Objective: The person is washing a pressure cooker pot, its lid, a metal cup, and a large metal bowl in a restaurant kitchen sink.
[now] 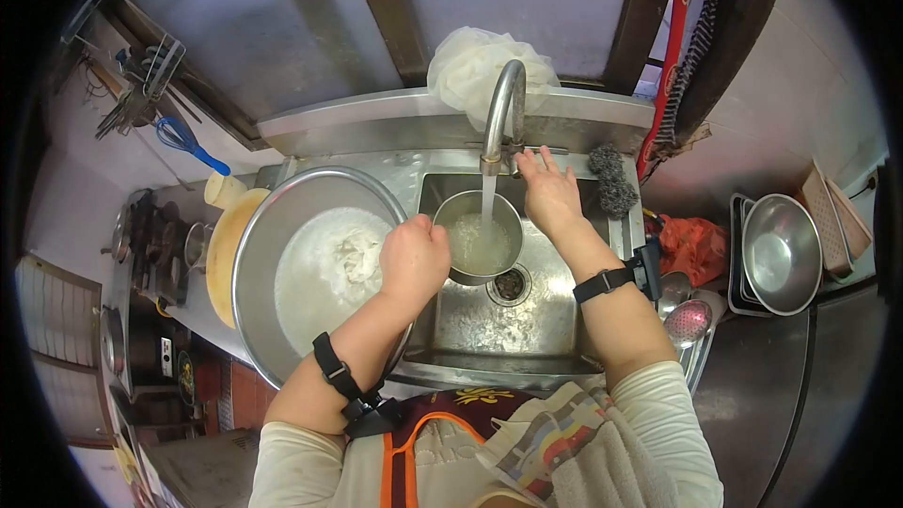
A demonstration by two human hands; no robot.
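A steel pot point(516, 216) is held over the sink point(564, 334), with cloudy water inside. My left hand point(417, 259) is closed in a fist at the pot's left side; the part it grips is hidden under the fingers. Water runs from the curved faucet point(509, 99) straight into the pot. My right hand point(552, 193) has its fingers stretched out, at the faucet's base by the lever, holding nothing. To the left, a large steel bowl point(252, 263) holds milky liquid and a crumpled white cloth-like lump point(357, 259). My left forearm crosses over its rim.
A white mesh bundle point(470, 66) hangs behind the faucet. Dark scouring pads point(613, 183) lie at the sink's right back corner. Ladles point(689, 320) and a red bag point(694, 246) sit farther right, near a steel basin point(781, 254). A blue whisk point(193, 146) hangs at left.
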